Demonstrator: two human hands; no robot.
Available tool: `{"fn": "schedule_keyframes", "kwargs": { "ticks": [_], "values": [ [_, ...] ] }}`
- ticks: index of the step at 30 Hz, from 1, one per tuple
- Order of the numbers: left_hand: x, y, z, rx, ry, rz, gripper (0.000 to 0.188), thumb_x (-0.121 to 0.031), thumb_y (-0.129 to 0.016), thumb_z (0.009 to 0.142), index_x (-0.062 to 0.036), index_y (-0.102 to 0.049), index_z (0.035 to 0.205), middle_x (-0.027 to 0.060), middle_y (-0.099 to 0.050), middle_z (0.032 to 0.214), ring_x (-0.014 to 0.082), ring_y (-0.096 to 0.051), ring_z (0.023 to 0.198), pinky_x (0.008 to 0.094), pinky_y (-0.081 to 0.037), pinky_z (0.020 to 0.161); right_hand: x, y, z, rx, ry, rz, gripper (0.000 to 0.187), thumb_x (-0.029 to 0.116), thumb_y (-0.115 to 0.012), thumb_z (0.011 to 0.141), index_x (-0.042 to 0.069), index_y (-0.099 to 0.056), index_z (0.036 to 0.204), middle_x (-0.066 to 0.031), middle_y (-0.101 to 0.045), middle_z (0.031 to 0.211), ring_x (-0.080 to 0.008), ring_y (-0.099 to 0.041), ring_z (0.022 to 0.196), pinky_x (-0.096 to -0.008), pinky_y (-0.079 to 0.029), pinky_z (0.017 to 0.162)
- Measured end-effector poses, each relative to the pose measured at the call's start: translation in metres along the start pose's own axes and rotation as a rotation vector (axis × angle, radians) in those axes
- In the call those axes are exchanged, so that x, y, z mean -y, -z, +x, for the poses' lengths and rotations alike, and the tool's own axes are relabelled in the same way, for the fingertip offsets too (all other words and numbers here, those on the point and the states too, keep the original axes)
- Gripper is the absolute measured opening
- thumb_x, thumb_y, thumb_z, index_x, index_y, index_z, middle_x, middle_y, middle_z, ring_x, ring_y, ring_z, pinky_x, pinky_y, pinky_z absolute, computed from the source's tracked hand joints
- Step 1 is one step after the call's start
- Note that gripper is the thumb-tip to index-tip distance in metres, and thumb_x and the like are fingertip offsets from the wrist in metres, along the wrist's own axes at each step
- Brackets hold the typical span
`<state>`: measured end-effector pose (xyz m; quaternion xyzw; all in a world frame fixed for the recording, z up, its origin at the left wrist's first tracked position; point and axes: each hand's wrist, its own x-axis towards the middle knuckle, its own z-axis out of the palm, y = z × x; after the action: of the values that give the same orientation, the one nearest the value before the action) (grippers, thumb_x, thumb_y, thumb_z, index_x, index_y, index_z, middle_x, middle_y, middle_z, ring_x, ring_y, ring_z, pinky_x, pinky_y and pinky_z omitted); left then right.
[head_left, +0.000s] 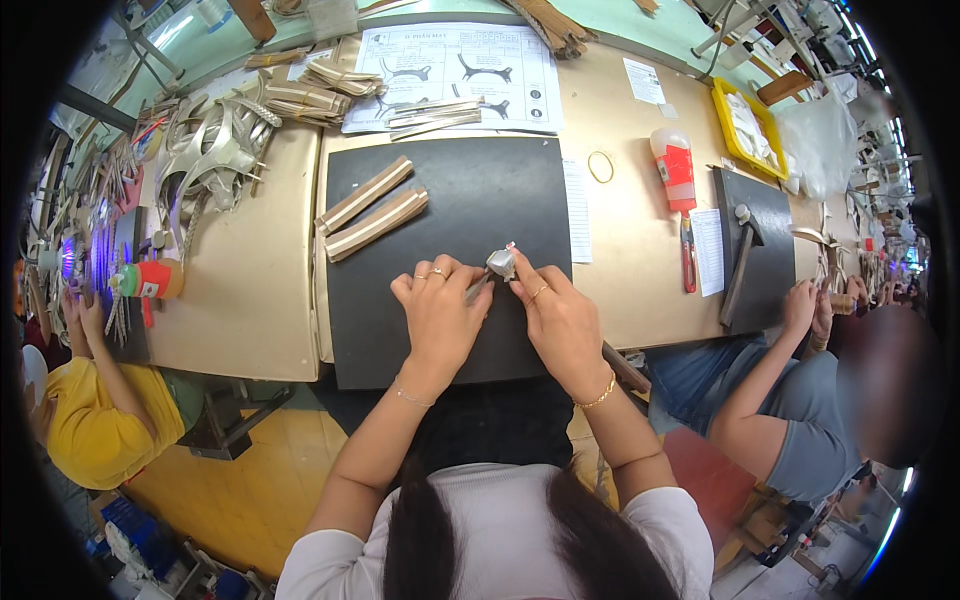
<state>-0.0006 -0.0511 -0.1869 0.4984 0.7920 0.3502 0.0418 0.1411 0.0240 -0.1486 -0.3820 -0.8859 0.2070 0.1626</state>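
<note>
Over the lower right part of a black work mat (460, 190), my two hands meet at a small silvery-grey piece (501, 264). My right hand (562, 318) pinches it, with the index finger stretched along its right side. The fingers of my left hand (440, 308) are bent and pressed together around a thin grey part (479, 288) just left of it. Whether both parts belong to one thing I cannot tell. Two bundles of brown and cream strips, an upper bundle (366, 194) and a lower bundle (378, 224), lie on the mat's upper left.
Behind the mat are printed sheets (455, 75) with more strips on them. A pile of silvery straps (215, 150) sits at left, near a glue bottle (148, 279). To the right lie a red-labelled bottle (674, 170), a hammer (741, 262) and a yellow tray (750, 130). Co-workers sit on both sides.
</note>
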Motion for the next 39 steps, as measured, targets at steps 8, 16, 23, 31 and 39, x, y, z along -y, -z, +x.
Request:
{"fn": "schedule_keyframes", "kwargs": {
  "ticks": [8,16,23,31,39],
  "values": [
    [0.008,0.004,-0.001,0.068,0.069,-0.075,0.007,-0.016,-0.081,0.082,-0.0103,-0.078,0.085,-0.0020,-0.064,0.085,0.0193,-0.056,0.088,0.0382,-0.032,0.089,-0.001,-0.003,0.001,-0.069,0.039,-0.007,0.038,0.019,-0.070,0.097,0.014,-0.069,0.134,-0.0043,-0.064,0.086,-0.0233,-0.066,0.067,-0.0374,-0.053,0.059],
    [0.006,0.004,0.000,0.072,0.090,-0.089,0.007,-0.015,-0.081,0.082,-0.0098,-0.076,0.080,-0.0012,-0.062,0.083,0.0195,-0.055,0.087,0.0383,-0.032,0.087,0.010,0.007,-0.003,-0.187,0.096,0.156,0.045,0.012,-0.073,0.094,0.014,-0.067,0.138,-0.0057,-0.065,0.087,-0.0232,-0.065,0.066,-0.0370,-0.052,0.058],
    [0.006,0.002,-0.001,0.059,0.059,-0.056,0.008,-0.014,-0.082,0.080,-0.0100,-0.076,0.081,-0.0011,-0.062,0.083,0.0196,-0.055,0.086,0.0385,-0.032,0.085,0.008,0.009,-0.001,-0.172,0.080,0.156,0.044,0.012,-0.073,0.094,0.015,-0.067,0.137,-0.0051,-0.064,0.086,-0.0222,-0.065,0.066,-0.0357,-0.052,0.058],
    [0.006,0.009,-0.006,0.055,0.044,-0.025,0.009,-0.014,-0.082,0.080,-0.0107,-0.076,0.086,-0.0009,-0.064,0.089,0.0207,-0.057,0.090,0.0393,-0.032,0.087,0.004,-0.005,-0.004,-0.032,0.064,-0.011,0.038,0.018,-0.069,0.097,0.015,-0.069,0.135,-0.0047,-0.066,0.087,-0.0234,-0.067,0.067,-0.0361,-0.053,0.058],
    [0.009,0.014,-0.005,0.140,0.152,-0.104,0.007,-0.015,-0.080,0.083,-0.0101,-0.077,0.086,-0.0003,-0.065,0.088,0.0214,-0.056,0.091,0.0392,-0.032,0.088,0.003,-0.005,-0.003,-0.048,0.060,0.014,0.038,0.018,-0.071,0.096,0.014,-0.069,0.134,-0.0052,-0.065,0.086,-0.0239,-0.067,0.067,-0.0366,-0.053,0.057]
  ]
}}
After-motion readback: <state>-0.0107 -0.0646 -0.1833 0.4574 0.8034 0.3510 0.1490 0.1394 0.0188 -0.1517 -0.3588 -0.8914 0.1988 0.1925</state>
